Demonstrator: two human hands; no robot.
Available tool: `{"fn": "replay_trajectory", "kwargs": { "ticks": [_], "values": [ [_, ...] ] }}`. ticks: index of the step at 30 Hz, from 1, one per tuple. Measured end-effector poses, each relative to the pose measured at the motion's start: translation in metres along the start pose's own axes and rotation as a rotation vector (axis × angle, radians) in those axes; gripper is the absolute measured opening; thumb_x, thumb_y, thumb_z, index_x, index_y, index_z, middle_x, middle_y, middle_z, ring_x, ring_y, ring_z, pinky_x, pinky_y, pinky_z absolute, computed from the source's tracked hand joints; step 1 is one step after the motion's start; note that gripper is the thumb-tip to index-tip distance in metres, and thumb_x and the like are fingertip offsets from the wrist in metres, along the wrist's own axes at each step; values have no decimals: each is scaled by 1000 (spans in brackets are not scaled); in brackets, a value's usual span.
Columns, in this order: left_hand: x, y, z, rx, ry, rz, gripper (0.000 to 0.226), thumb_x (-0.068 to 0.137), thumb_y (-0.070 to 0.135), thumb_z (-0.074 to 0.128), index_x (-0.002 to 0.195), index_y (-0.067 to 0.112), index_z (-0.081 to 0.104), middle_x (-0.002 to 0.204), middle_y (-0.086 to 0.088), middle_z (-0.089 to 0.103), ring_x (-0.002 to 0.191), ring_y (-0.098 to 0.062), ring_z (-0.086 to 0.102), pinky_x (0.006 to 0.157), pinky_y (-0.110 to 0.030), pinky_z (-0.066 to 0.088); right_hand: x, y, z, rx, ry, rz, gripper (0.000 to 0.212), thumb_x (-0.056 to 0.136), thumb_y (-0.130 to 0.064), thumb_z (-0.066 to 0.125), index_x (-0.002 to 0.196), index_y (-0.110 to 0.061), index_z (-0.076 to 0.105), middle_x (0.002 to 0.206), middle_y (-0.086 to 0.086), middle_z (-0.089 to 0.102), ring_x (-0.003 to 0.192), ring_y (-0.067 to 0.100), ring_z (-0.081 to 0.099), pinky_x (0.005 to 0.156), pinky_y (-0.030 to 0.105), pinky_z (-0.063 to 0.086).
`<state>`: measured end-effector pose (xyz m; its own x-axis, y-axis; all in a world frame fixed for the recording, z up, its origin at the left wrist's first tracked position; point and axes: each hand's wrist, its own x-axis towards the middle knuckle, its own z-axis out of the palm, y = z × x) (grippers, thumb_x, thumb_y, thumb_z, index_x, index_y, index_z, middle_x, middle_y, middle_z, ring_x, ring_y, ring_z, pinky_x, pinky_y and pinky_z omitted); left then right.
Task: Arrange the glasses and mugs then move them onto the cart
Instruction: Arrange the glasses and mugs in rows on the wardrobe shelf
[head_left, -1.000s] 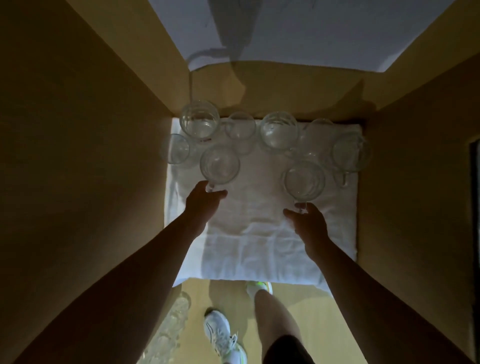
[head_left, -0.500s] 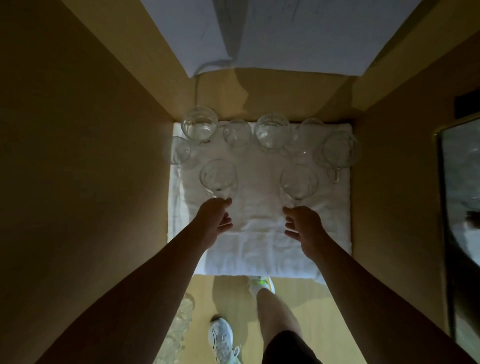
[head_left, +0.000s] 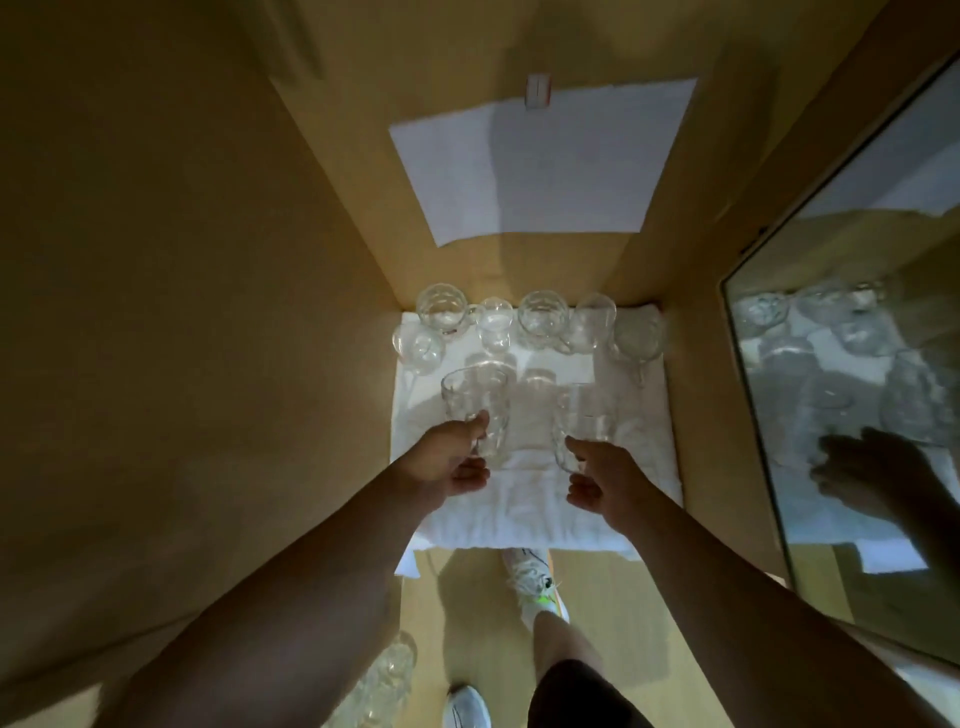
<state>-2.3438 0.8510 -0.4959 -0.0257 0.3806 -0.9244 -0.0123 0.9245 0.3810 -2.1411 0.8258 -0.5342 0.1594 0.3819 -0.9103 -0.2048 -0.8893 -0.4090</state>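
The left hand (head_left: 451, 462) is gripping the handle of a clear faceted glass mug (head_left: 475, 402), fingers curled round it, and is holding the mug above the white folded towel (head_left: 524, 514) that is covering the shelf. The right hand (head_left: 602, 478) is gripping the handle of a second clear glass mug (head_left: 584, 415) in the same way, just to the right of the first; the two mugs are standing apart, both roughly upright, over the towel's middle.

Behind them, a row of clear glassware is sitting along the towel's far edge, close against the tan wooden back wall (head_left: 467, 260): a round dimpled glass mug (head_left: 441, 306) at far left, a small clear cup (head_left: 493, 319) beside it, another round dimpled mug (head_left: 542, 314), a smooth clear glass (head_left: 592, 319), and a clear handled mug (head_left: 638, 338) at the right end. A small round clear glass (head_left: 418, 345) is standing a little forward at the left, near the tan side panel (head_left: 208, 312). These are crowding the back, with the side panels closing in on both flanks.

A mirror panel (head_left: 857, 389) on the right is reflecting the glasses and a hand. A white paper sheet (head_left: 540, 161) is hanging on the back wall. Below the shelf, more clear glassware (head_left: 387, 680) is showing at lower left, beside the person's white sneakers (head_left: 532, 571) on the wooden floor.
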Motion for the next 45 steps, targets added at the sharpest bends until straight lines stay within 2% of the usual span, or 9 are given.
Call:
{"fn": "replay_trajectory", "kwargs": {
  "ticks": [3, 10, 21, 23, 26, 30, 37, 40, 45],
  "values": [
    [-45, 4, -5, 15, -3, 66, 39, 96, 45, 66, 122, 16, 62, 101, -15, 60, 91, -27, 62, 72, -34, 61, -44, -6, 2, 5, -24, -73, 22, 95, -30, 69, 100, -11, 59, 80, 10, 51, 72, 22, 51, 81, 45, 57],
    [-159, 18, -18, -126, -37, 232, 46, 92, 61, 61, 94, 16, 54, 75, -7, 45, 63, -18, 46, 59, -31, 54, -165, -28, 2, 83, -106, -296, 32, 94, -35, 70, 88, -7, 56, 77, 10, 51, 71, 22, 52, 83, 45, 53],
    [-344, 48, -43, -254, -134, 620, 36, 97, 50, 59, 107, 15, 60, 95, -12, 67, 82, -25, 65, 74, -41, 59, -323, -67, -3, 64, -212, -673, 35, 104, -44, 49, 89, -13, 46, 63, 3, 31, 52, 19, 30, 41, 26, 35],
    [-368, 45, -48, -266, -156, 673, 38, 98, 51, 56, 109, 15, 60, 105, -13, 69, 89, -26, 67, 79, -39, 58, -347, -67, -6, 77, -248, -749, 36, 104, -44, 49, 87, -12, 45, 64, 2, 27, 51, 18, 27, 44, 28, 26],
    [-397, 34, -57, -289, -171, 733, 38, 99, 52, 54, 110, 16, 59, 116, -16, 67, 89, -28, 68, 65, -39, 63, -383, -58, -11, 83, -270, -830, 38, 105, -42, 47, 82, -12, 45, 63, 2, 27, 49, 17, 26, 47, 30, 24],
    [-423, 14, -65, -293, -178, 798, 30, 101, 44, 56, 106, 15, 60, 103, -15, 69, 81, -28, 67, 52, -35, 61, -420, -30, -23, 130, -310, -886, 43, 105, -45, 46, 76, -14, 43, 63, 2, 27, 50, 16, 25, 49, 29, 24],
    [-454, -29, -67, -245, -128, 789, 22, 99, 34, 57, 90, 14, 56, 84, -13, 62, 76, -28, 64, 72, -40, 60, -472, 22, -46, 127, -199, -911, 38, 101, -38, 48, 73, -13, 49, 80, 19, 59, 64, 28, 56, 67, 39, 59],
    [-462, -42, -64, -233, -110, 796, 23, 98, 34, 58, 88, 13, 56, 86, -13, 61, 75, -28, 64, 74, -42, 61, -481, 33, -54, 129, -177, -926, 39, 101, -41, 48, 74, -11, 51, 92, 23, 63, 78, 33, 65, 80, 46, 63],
    [-479, -64, -46, -296, -100, 828, 23, 96, 32, 59, 85, 13, 54, 77, -4, 50, 77, -27, 57, 67, -42, 61, -489, 42, -73, 94, -187, -950, 39, 97, -43, 50, 75, -11, 52, 98, 28, 66, 77, 34, 67, 76, 47, 63]
  ]
}}
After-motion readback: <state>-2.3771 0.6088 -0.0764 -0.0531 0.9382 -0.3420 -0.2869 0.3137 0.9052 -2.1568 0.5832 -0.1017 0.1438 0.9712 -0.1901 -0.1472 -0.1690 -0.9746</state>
